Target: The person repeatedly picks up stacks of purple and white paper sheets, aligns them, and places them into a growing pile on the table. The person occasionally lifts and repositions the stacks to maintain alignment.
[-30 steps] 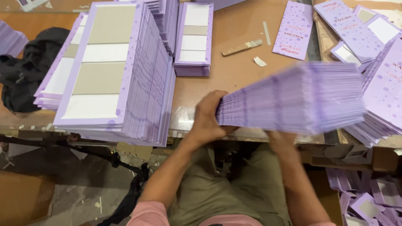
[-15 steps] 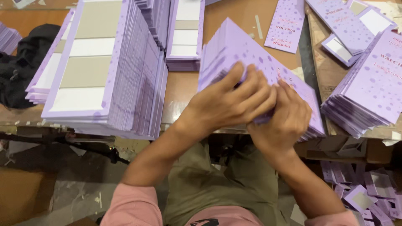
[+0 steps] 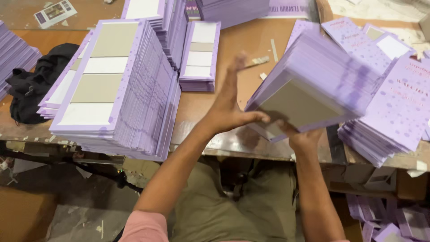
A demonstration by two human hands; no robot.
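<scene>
The person's legs and two bare arms fill the bottom of the view; the arms come up to the near edge of the wooden table [image 3: 251, 49]; the right hand [image 3: 301, 138] is mostly hidden under a thick bundle of purple cards [image 3: 313, 85], so only the curled fingers and palm at its low near corner show; they hold it up from below; the left hand [image 3: 228, 110] is flat and open, fingers straight and pointing away, a bit blurred; its thumb and palm press on the bundle's left side; the bundle is tilted above the near right part of the table; its grey-brown back faces the camera, its purple edges are blurred.

Right of it, a purple dotted stack [image 3: 394, 116] lies at the table's right edge, cut off by the frame; at the near left edge stands a tall leaning stack [image 3: 116, 89] with white and grey-brown panels; a black cloth [image 3: 31, 85] lies left of it; farther back a small stack [image 3: 200, 56] sits mid-table; more stacks at the far edge are cut off.
</scene>
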